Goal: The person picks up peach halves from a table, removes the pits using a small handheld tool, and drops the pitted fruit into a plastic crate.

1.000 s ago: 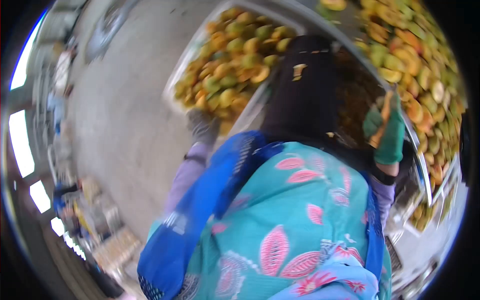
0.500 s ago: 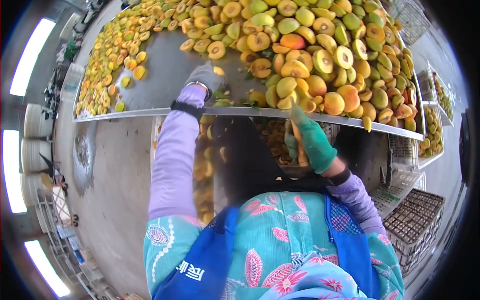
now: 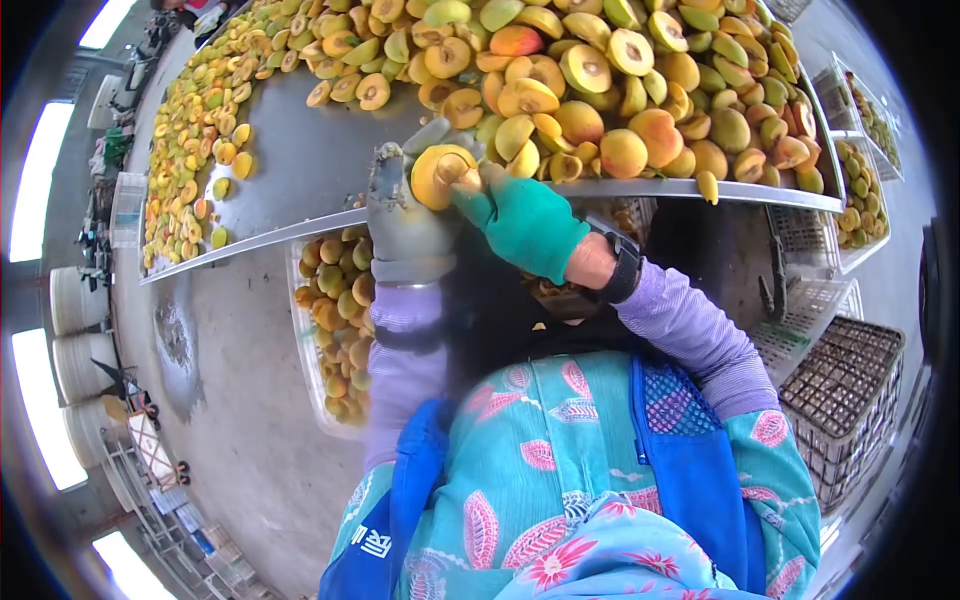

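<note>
My left hand [image 3: 405, 215], in a worn grey glove, holds a yellow peach half [image 3: 428, 182] above the table's near edge, cut face toward me. A round brownish hollow or pit shows at the middle of the cut face. My right hand [image 3: 535, 225], in a green glove, is closed with thumb and fingertips against the fruit's right side. The wooden-handled tool seen in it earlier is now hidden by the glove. Many peach halves [image 3: 585, 68] lie heaped just beyond both hands.
The metal table [image 3: 310, 135] has a raised front rim and carries smaller halves [image 3: 185, 165] at left. Below it stands a crate of whole-looking peaches [image 3: 345, 315]. Stacked plastic crates [image 3: 845, 385] stand at right, with fruit-filled crates [image 3: 860, 190] beyond.
My left hand has come back from the tabletop and now holds a peach half. My right hand has risen from below the rim to meet it. The view has shifted slightly.
</note>
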A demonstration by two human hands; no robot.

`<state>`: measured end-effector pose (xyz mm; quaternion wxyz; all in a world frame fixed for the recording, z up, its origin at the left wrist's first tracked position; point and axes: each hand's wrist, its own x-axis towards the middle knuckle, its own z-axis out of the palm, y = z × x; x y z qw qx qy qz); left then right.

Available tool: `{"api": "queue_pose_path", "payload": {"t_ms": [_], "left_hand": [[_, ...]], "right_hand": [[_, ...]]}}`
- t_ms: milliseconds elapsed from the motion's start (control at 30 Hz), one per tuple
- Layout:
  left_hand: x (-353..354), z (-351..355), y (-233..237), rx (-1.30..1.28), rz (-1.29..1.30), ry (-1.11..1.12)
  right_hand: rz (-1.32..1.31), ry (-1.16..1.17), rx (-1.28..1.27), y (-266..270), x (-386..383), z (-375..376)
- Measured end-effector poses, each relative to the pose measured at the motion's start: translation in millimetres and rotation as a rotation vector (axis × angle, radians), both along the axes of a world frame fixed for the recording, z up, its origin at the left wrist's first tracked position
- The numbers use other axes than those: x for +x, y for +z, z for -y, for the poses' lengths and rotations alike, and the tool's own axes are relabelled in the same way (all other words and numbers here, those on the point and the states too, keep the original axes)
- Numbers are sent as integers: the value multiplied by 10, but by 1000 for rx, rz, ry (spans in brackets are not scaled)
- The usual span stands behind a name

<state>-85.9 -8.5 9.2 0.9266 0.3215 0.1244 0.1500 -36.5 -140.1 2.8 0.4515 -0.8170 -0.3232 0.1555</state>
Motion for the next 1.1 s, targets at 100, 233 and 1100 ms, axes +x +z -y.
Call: {"api": "queue_pose_path", "payload": {"t_ms": [100,233,1100], "left_hand": [[16,157,17,23,-74,93],[-12,217,-41,323,-92,171],[282,22,-490,900,308,-217]], "right_hand": [[-45,21,-31,78,-14,106],[-21,57,26,38,-86,142],[-1598,126,683,-126,-385,293]]}}
